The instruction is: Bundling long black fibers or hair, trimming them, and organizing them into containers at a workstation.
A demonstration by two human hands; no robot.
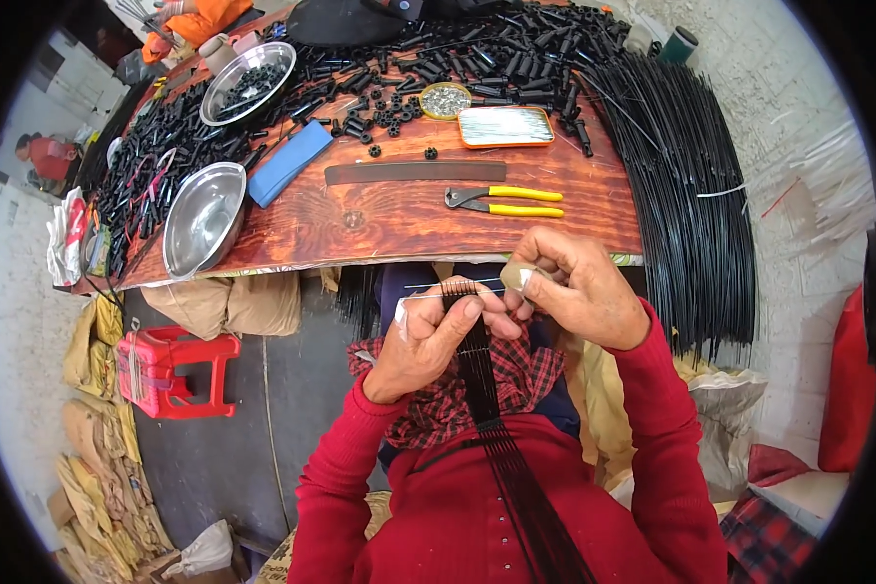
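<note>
My left hand (pixel 420 341) grips a flat band of thin black strands (pixel 477 375) close to its top end, thumb in front. The band runs down over my red sweater to the lower edge. Two thin, light needle-like rods (pixel 420 294) cross the strands just above my left fingers. My right hand (pixel 594 292) is closed at the right ends of these rods, its fingertips pinched together beside my left fingertips. A tan wrap with a white patch (pixel 523 276) covers a fingertip of the right hand. White tape sits on my left hand.
Ahead stands a wooden table (pixel 360 229) with yellow-handled pliers (pixel 506 201), a dark flat strip (pixel 414 172), a tray of needles (pixel 506 127), metal bowls (pixel 204 219) and heaped black tubes (pixel 516 58). Long black rods (pixel 691 204) hang at right; a red stool (pixel 180 370) stands left.
</note>
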